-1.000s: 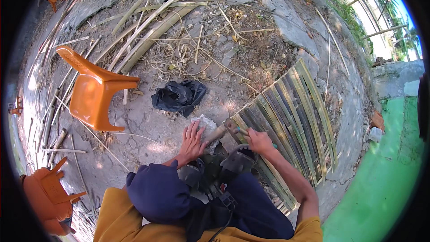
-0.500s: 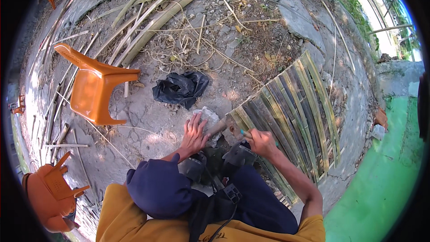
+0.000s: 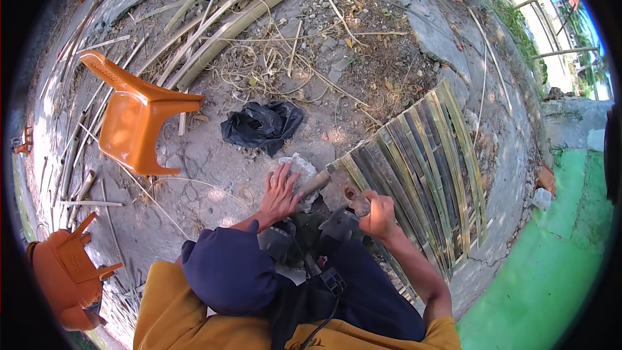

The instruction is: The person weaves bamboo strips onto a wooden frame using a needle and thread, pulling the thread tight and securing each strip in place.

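My left hand (image 3: 278, 193) lies with its fingers stretched out over a pale stone (image 3: 299, 170). Its thumb rests against a round piece of bamboo (image 3: 315, 184), whose far end reaches the corner of a panel of bamboo slats (image 3: 405, 169). Closed around a handle, my right hand (image 3: 378, 214) holds a hammer with a rusty brown head (image 3: 350, 192) above the panel's near edge. My fist and motion blur hide most of the handle. The slats lie side by side and fan out to the right.
A crumpled black plastic bag (image 3: 262, 127) lies ahead of my left hand. An orange plastic chair (image 3: 126, 131) stands at left, with a person in orange (image 3: 55, 279) farther down. Long bamboo poles (image 3: 223, 39) and loose strips (image 3: 272, 71) cover the far ground.
My right hand has shifted slightly right and down, and the hammer's head has come back toward me, tilted upward. My left hand keeps its place on the stone.
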Demonstrator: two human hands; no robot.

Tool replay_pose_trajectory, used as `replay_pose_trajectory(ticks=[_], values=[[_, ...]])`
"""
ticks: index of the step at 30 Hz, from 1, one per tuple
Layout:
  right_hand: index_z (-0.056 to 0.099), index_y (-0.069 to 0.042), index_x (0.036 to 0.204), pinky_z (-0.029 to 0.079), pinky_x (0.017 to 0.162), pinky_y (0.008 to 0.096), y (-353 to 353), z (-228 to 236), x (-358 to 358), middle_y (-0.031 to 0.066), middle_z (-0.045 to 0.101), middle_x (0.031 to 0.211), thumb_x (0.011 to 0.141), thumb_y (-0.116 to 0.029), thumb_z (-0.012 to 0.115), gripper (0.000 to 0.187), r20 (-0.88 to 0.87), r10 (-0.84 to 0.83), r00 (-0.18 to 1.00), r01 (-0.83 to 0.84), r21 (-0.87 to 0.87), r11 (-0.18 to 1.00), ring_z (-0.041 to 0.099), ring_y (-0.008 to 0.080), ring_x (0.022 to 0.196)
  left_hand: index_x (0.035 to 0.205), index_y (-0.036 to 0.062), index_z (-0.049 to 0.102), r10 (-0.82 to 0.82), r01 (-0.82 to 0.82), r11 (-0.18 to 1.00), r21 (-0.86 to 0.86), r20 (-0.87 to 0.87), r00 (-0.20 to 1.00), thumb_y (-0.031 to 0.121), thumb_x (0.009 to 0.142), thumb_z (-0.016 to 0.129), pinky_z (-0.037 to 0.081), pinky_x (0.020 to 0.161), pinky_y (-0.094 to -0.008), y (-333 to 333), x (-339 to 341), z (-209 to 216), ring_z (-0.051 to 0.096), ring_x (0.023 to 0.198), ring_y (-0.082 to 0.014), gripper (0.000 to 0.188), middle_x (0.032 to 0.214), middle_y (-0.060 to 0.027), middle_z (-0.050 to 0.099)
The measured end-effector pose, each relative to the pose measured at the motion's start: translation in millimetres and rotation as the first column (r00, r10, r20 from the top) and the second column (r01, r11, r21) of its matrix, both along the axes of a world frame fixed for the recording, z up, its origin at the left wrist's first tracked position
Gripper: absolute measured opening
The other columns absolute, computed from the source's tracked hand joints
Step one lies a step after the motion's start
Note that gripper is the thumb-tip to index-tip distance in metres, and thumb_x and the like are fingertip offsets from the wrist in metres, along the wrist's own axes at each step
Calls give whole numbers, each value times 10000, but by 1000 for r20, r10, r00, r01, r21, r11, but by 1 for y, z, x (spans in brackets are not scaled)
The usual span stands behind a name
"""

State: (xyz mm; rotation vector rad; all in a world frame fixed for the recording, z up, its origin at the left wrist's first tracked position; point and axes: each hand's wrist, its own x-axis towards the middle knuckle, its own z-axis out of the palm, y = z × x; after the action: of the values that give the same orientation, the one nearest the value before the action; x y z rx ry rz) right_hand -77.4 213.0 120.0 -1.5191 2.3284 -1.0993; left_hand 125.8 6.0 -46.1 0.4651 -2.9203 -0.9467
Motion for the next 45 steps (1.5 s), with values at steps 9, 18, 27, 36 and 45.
replay_pose_trajectory(ticks=[9, 18, 27, 36, 45], values=[[586, -5, 1043, 526, 618, 552, 43, -76, -11, 248, 716, 808, 982, -258, 663, 271, 144, -273, 951, 185, 440, 879, 662, 505, 692, 1531, 82, 394, -19, 19, 1000, -14, -2, 1000, 356, 948, 679, 210, 1213, -623, 4, -8, -4, 233, 1568, -450, 705, 1689, -237, 243], [640, -28, 973, 519, 560, 445, 30, -20, -19, 142, 649, 774, 874, -139, 655, 149, -77, 44, 996, -46, -18, 999, 651, 368, 609, 1525, 89, 386, -15, 15, 1000, -7, -11, 1000, 346, 955, 667, 222, 1204, -620, 2, -4, -1, 242, 1555, -447, 685, 1680, -237, 252], [578, -66, 982, 546, 556, 492, 48, -70, -25, 168, 667, 742, 938, -217, 687, 192, 51, 122, 991, -132, 356, 925, 685, 409, 647, 1536, 115, 411, -5, 5, 1000, -11, -37, 999, 358, 968, 667, 252, 1199, -609, 3, -5, 4, 240, 1567, -422, 669, 1692, -217, 253], [631, -66, 903, 556, 556, 433, 37, -34, -10, 107, 650, 730, 851, -191, 742, 175, 19, 147, 989, -147, -26, 989, 682, 328, 605, 1553, 105, 380, -3, 3, 1000, -9, 50, 999, 358, 966, 667, 214, 1208, -631, 2, 4, 0, 211, 1574, -445, 701, 1694, -228, 233], [590, -82, 893, 554, 547, 451, 31, -67, -26, 87, 655, 756, 765, -153, 782, 242, -57, 240, 969, -214, 296, 931, 689, 322, 617, 1541, 115, 408, 5, -5, 1000, -13, 3, 1000, 376, 981, 657, 245, 1195, -621, -6, -7, -1, 232, 1574, -410, 666, 1695, -213, 246]])
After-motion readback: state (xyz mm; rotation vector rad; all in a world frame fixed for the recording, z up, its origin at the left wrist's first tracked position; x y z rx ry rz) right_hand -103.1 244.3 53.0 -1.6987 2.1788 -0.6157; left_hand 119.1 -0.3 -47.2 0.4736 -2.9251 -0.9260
